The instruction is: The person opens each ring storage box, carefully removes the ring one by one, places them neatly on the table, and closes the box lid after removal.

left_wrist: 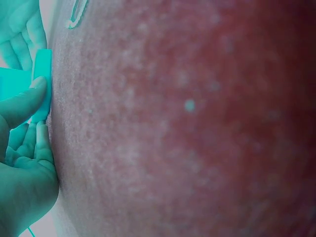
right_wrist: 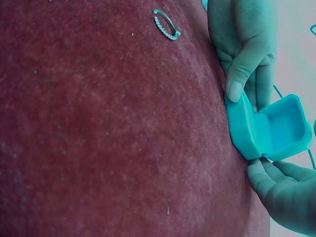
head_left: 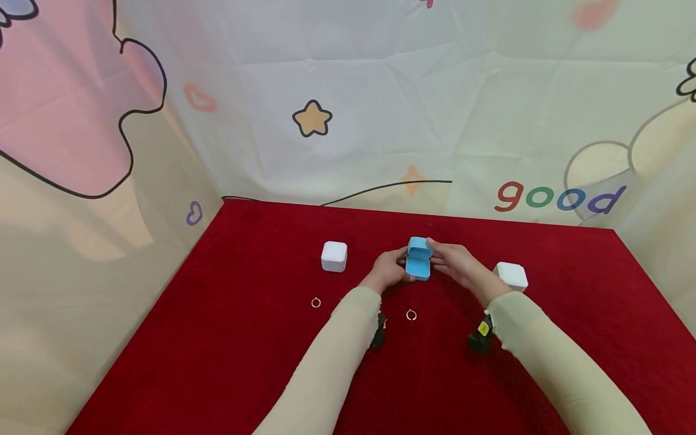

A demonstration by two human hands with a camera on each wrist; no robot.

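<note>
The small blue box [head_left: 418, 266] is past the nearest ring [head_left: 408, 315], lid [head_left: 419, 243] up, smooth inside. The left hand [head_left: 388, 269] pinches it; right hand [head_left: 457, 261] fingers touch it, but whether they grip can't be told.

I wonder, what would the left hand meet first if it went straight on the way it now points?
The small, open, light-blue hinged box, which the left hand grips. Just beyond it, the right hand seems to lie next, though depth is hard to judge.
</note>
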